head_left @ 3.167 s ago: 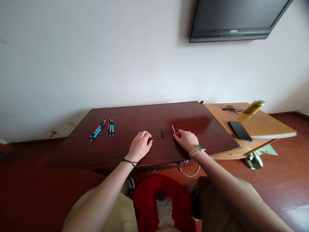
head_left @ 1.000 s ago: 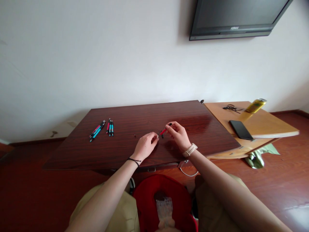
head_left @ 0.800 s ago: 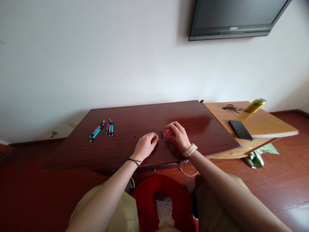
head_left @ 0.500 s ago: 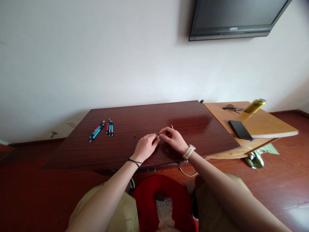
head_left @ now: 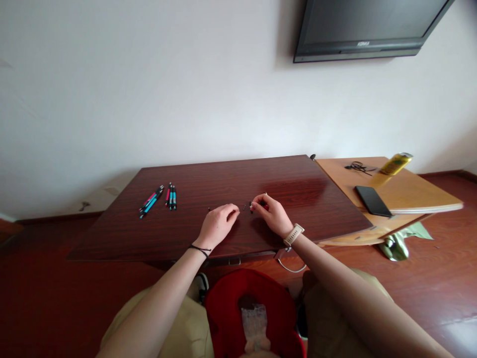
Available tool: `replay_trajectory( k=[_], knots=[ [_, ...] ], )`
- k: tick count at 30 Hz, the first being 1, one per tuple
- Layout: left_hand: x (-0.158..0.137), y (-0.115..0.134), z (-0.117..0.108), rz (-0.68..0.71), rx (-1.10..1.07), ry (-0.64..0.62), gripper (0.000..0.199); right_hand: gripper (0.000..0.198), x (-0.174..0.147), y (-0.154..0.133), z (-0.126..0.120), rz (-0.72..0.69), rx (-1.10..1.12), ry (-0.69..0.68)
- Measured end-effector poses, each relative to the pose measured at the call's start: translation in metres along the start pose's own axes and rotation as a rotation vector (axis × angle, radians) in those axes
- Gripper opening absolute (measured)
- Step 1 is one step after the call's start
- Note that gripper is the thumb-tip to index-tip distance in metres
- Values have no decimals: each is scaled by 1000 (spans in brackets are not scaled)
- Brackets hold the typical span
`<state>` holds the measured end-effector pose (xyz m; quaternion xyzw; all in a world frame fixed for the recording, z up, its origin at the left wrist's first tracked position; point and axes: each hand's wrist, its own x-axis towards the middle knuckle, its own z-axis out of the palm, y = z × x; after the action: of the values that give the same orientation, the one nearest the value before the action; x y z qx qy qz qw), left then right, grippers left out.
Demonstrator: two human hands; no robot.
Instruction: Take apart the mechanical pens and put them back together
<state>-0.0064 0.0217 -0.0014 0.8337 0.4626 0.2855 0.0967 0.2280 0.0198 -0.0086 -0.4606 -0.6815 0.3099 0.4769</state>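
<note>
My left hand (head_left: pixel 219 223) hovers low over the dark wooden table (head_left: pixel 223 176), its thumb and fingertips pinched together; whatever they may hold is too small to make out. Opposite it, my right hand (head_left: pixel 274 215) is closed around small dark pieces, partly hidden by the fingers, with a pale bit at the fingertips. In the gap between both hands lies a tiny thin greyish part (head_left: pixel 244 207). Another tiny dark piece (head_left: pixel 209 209) rests just left of my left hand. Several pens (head_left: pixel 151 201) with black, blue and pink barrels lie at the table's left, and a smaller group of pens (head_left: pixel 171 197) sits beside them.
On the lighter wooden table (head_left: pixel 417 196) to the right are a black phone (head_left: pixel 372 201), a coiled black cable (head_left: pixel 359 167) and a yellow can (head_left: pixel 397 164). A television (head_left: pixel 357 30) hangs on the wall. Below the table edge hangs a white cable (head_left: pixel 292 270).
My hands have moved apart. The left drew back to the left, and a tiny greyish part now shows between them. The right hand stays nearly in place, still pinching small dark pieces.
</note>
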Motion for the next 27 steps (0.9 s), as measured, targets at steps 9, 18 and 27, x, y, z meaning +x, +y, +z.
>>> replay_trajectory(
  k=[9, 18, 27],
  knots=[
    [-3, -37, -30, -108, 111, 125, 7, 24, -1, 1, -6, -1, 14, 56],
    [3, -49, -32, -55, 138, 110, 7, 27, 0, 5, -4, 15, 8, 53],
    [7, -52, -25, 20, 255, 40, 15, 18, 0, 1, -2, -6, 2, 34]
  ],
)
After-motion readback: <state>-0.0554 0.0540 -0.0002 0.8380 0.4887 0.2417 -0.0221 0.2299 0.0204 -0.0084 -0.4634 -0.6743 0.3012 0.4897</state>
